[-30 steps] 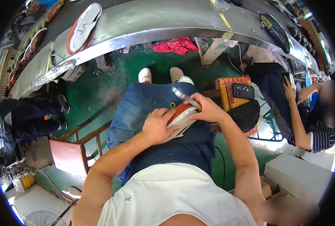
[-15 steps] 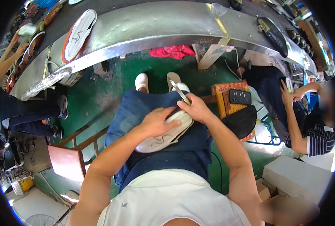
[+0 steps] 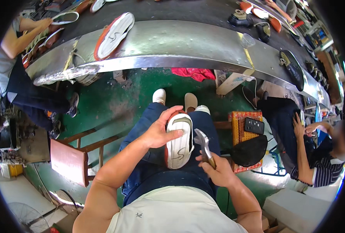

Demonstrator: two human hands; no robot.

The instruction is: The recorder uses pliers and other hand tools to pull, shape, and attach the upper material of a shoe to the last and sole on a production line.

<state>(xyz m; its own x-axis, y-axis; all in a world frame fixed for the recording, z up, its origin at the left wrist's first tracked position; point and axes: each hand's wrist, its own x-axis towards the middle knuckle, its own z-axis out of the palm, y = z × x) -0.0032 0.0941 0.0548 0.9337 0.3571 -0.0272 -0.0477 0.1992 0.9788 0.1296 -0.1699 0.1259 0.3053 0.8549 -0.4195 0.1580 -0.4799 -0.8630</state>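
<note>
An unfinished shoe (image 3: 179, 151) rests on my lap with its pale underside up. It has a black scrawled mark, a reddish-brown edge and an opening at its far end. My left hand (image 3: 162, 132) grips it by its far left side, thumb lying across the underside. Close to the shoe's right side, my right hand (image 3: 218, 171) is closed around the handle of lasting pincers (image 3: 202, 142), with a curved silver head. The pincers' head points away from me, and a small gap separates it from the shoe.
Ahead runs a metal-edged bench (image 3: 180, 42), bearing a similar shoe (image 3: 114, 35) and a black shoe (image 3: 292, 70). To my right, a stool (image 3: 238, 134) holds a phone (image 3: 254, 126) and a black cloth-like item (image 3: 250, 151). Co-workers sit at both sides. A wooden chair (image 3: 68, 161) stands left.
The shoe has turned more upright in view and shows its underside squarely. My left hand has shifted to its far end. My right hand has moved toward me and right, away from the shoe, with the pincers.
</note>
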